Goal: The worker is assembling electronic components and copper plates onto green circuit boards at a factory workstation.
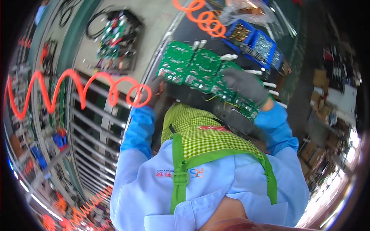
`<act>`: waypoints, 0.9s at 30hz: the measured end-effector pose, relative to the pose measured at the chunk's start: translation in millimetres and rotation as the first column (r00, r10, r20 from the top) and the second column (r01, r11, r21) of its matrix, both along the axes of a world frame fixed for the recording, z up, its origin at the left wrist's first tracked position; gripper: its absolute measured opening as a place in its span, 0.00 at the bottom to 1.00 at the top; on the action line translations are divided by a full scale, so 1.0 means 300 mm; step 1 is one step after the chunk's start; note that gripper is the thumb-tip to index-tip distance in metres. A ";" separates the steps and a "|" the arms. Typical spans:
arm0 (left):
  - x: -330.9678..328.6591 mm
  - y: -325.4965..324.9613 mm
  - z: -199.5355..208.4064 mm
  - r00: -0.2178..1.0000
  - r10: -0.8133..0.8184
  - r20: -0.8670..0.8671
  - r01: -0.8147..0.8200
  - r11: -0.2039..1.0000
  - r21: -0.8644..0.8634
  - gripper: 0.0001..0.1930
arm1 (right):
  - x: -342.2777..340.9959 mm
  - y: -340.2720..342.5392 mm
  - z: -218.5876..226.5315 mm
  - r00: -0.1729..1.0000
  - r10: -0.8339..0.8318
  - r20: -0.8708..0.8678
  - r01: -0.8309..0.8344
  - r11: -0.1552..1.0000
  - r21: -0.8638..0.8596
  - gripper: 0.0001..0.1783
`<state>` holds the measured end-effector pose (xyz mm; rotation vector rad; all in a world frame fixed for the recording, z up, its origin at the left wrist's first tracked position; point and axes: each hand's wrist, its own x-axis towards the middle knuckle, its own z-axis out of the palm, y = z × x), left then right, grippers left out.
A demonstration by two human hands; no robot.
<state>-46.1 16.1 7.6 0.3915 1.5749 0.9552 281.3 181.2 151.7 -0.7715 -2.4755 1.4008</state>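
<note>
A long panel of green circuit boards (204, 70), studded with soldered parts, lies slanted across a dark work surface in front of me. My left hand (156, 89), in a dark glove, grips the panel by its near left corner; part of the hand is in shadow. Over the right part of the panel is my right hand (244, 84), in a grey glove. Motion blurs its fingers, so their closure on anything is unclear. Thin yellow wires (227, 102) show along the panel's near edge, below the right hand. White sticks (229, 57) jut out along its far side.
Blue bins (259, 44) of small metal parts stand beyond the panel, near a clear plastic bag (246, 13). An orange coiled hose (83, 90) stretches across the left, over a roller conveyor (96, 129). Another assembled board (115, 40) lies at the far left.
</note>
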 end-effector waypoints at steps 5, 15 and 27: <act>0.028 0.038 0.078 0.984 0.130 0.118 -0.129 0.992 -0.018 0.11 | 0.501 0.390 0.110 0.768 -0.634 0.088 0.635 0.772 0.012 0.17; -0.024 0.017 0.017 0.995 0.042 0.094 -0.031 0.993 -0.114 0.12 | 0.875 0.728 -0.537 0.614 -0.560 0.557 0.356 0.826 0.438 0.20; 0.009 -0.006 -0.005 0.865 0.277 0.418 -0.251 0.961 -0.118 0.10 | 0.901 0.783 -0.688 0.568 -0.575 0.589 0.281 0.808 0.518 0.20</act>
